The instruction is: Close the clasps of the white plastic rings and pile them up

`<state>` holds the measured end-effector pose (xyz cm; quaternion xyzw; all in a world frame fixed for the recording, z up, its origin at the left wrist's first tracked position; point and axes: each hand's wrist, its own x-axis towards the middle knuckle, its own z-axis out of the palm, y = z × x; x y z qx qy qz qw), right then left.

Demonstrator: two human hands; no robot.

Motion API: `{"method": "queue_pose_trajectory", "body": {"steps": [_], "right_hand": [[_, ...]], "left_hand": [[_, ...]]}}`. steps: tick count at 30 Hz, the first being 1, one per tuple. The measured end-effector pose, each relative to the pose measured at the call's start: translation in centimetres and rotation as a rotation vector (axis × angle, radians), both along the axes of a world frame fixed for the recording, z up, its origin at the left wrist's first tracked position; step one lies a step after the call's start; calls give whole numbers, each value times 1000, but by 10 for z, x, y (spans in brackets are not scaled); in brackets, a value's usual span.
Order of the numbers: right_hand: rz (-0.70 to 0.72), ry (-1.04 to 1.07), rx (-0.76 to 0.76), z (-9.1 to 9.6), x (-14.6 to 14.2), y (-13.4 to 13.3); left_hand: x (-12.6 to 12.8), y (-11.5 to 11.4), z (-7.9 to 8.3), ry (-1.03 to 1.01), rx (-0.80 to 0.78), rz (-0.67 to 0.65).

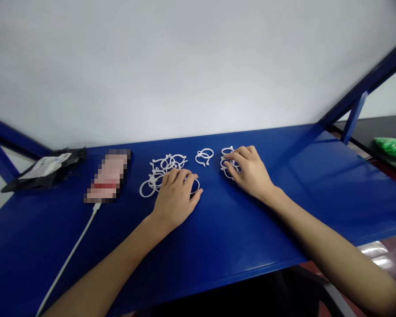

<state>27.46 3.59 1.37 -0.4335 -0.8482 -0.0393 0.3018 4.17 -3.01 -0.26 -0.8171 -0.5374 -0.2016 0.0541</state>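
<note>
Several white plastic curtain rings (147, 189) with small eyelets lie in a loose pile on the blue tabletop (231, 240). Over the pile's near right side rests my left hand (176, 196), open, with fingers spread and a ring partly showing beneath them. To the right, a small stack of white rings (227, 151) lies under the fingertips of my right hand (251, 174). Its thumb and index finger close around the edge of one ring, and part of the stack is hidden by the hand. Between the hands, a pair of overlapping rings (204, 156) lies farther back.
A phone-shaped, pixelated object (108, 174) lies at the left with a white cable (69, 257) plugged into it. Behind it sits a black plastic bag (53, 167) with a white label. Blue frame bars (354, 116) flank the table, and a green bagged item (392, 149) is at the far right.
</note>
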Motion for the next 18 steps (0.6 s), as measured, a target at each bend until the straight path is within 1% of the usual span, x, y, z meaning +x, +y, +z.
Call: {"method": "queue_pose_trajectory", "body": {"steps": [4,6,9,12,15,18], "right_hand": [[147,-35,-28,0,-12,-14],[199,-59,-46,1,-15,-19],[235,-85,-81,1,-17,-25],[265,-87,-116,2,-18,-30],[302,-37,-177,3,-20,-35],[322,102,-291,2,-24,-42]], "left_hand": [[-3,0,1,36,3,39],[-5,1,2,56,3,57],[-8,3,2,65,-5,57],[-9,3,3,7,0,34],[-7,1,6,-88,44,-4],[-3,-4,8,-149,137,-56]]}}
